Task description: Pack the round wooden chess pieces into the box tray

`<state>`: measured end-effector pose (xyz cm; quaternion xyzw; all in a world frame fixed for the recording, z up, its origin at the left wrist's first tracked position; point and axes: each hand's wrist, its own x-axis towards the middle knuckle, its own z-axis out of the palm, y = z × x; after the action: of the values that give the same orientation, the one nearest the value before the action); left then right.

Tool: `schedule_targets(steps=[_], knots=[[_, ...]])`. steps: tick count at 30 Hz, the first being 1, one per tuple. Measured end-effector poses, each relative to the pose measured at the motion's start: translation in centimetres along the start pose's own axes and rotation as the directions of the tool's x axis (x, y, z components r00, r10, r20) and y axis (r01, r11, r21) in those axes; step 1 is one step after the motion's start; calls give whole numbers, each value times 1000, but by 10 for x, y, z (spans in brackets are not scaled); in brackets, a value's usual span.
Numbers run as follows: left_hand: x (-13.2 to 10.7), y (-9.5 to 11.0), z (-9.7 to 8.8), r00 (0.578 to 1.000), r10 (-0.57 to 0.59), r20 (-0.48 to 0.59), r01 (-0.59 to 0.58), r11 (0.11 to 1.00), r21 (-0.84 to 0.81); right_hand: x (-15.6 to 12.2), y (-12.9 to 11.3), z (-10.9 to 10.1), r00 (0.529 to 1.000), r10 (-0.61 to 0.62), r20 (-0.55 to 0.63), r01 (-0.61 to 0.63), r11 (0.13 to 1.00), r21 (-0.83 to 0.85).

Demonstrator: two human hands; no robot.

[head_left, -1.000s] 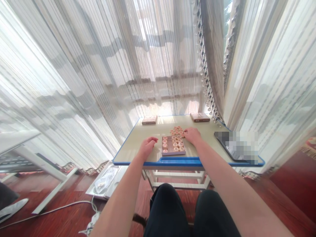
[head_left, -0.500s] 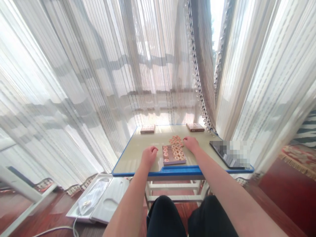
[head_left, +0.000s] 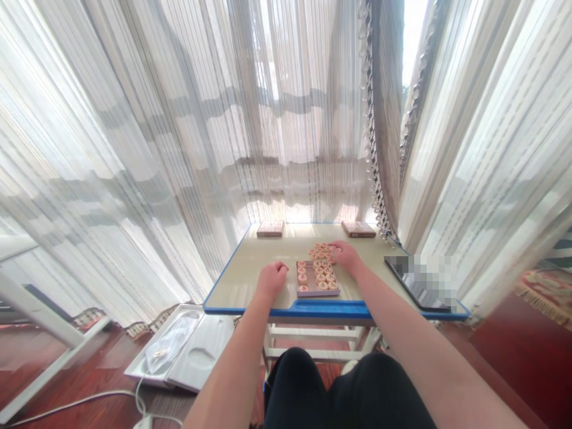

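On the table, a shallow open box point(head_left: 317, 292) holds round wooden Chinese chess pieces. One column of pieces point(head_left: 302, 277) stands along its left side and two columns line its right, with bare box floor between. Behind the box lies a loose heap of similar pieces point(head_left: 319, 252). My right hand point(head_left: 347, 257) is at the right side of this heap, its fingers reaching out over the pieces; no lifted piece shows. My left hand point(head_left: 272, 277) rests on the table left of the box, fingers curled in, with nothing visible in them.
Two flat boxes, one at the back left point(head_left: 270, 229) and one at the back right point(head_left: 358, 229), lie on the blue-edged table point(head_left: 236, 286). A dark tablet point(head_left: 413, 286) lies near the right edge. An open white case point(head_left: 196, 351) and a cable are on the floor. Curtains hang behind.
My right hand has moved slightly farther back and in over the loose heap. The left hand stays beside the box. The view has shifted a little.
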<state>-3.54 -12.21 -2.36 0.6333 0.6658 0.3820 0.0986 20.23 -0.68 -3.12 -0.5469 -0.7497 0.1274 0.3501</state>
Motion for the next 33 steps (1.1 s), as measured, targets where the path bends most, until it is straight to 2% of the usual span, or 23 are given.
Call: schedule_targets(steps=[2,6,9,11,14,19,24,26,29,30,33], knots=[[3,2,0,1000,-23,4,23,998,58,2,1,3,999,-26,45,25,1000,17],[15,10,2,988,-151,-20,150,941,303,2,5,4,991,-32,132,28,999,28],[23,15,8,980,-190,-54,196,914,355,-2,8,2,989,7,145,-8,1000,9],[25,18,12,980,-184,-78,199,905,377,-3,9,1,990,37,133,-36,999,-13],[23,21,16,990,-120,-80,143,896,420,-1,10,-1,993,60,106,-56,998,-40],[20,24,18,993,-89,-73,113,886,449,3,14,-1,998,61,27,-58,995,-86],[21,23,18,991,-108,-80,132,894,428,4,17,-4,986,113,-123,-123,990,-76],[21,23,19,991,-109,-82,134,893,429,4,18,-8,960,163,-228,-180,982,-56],[22,23,20,992,-98,-78,123,891,436,4,22,-13,896,254,-365,-272,962,3],[22,22,20,993,-93,-75,117,892,436,4,23,-14,887,260,-381,-271,962,25],[22,21,19,993,-94,-74,117,899,422,2,26,-13,907,187,-378,-180,982,53]])
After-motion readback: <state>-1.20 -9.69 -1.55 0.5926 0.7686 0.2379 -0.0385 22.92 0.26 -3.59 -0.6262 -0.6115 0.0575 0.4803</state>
